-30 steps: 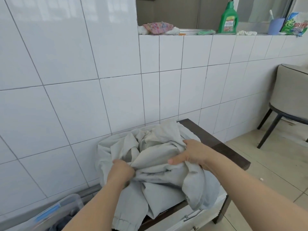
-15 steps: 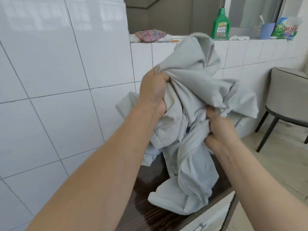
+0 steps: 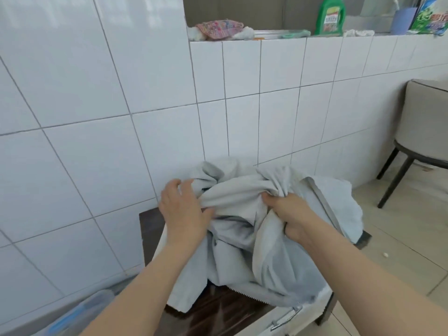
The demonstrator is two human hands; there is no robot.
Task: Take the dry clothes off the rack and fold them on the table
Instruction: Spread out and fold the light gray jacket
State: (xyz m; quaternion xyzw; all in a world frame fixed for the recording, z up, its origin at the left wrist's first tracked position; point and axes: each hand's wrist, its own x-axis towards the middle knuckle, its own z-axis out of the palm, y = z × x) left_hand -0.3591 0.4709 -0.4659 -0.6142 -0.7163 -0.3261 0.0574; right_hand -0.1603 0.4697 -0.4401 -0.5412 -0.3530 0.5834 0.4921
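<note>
Glossy white wall tiles (image 3: 109,166) with grey grout fill the left and centre of the frame. At lower centre a dark, polished wooden table (image 3: 218,309) stands against them, bearing a crumpled pale grey zip-up garment (image 3: 269,251) of soft fleecy cloth. The left hand (image 3: 184,212) rests on it, fingers spread loose; the right hand (image 3: 288,214) grips a bunched fold. A green detergent bottle (image 3: 331,16) stands on the ledge, upper right.

The grey garment (image 3: 266,226) hides most of the dark surface (image 3: 150,221); chair (image 3: 426,132) and plastic box (image 3: 80,314) run off the edges
</note>
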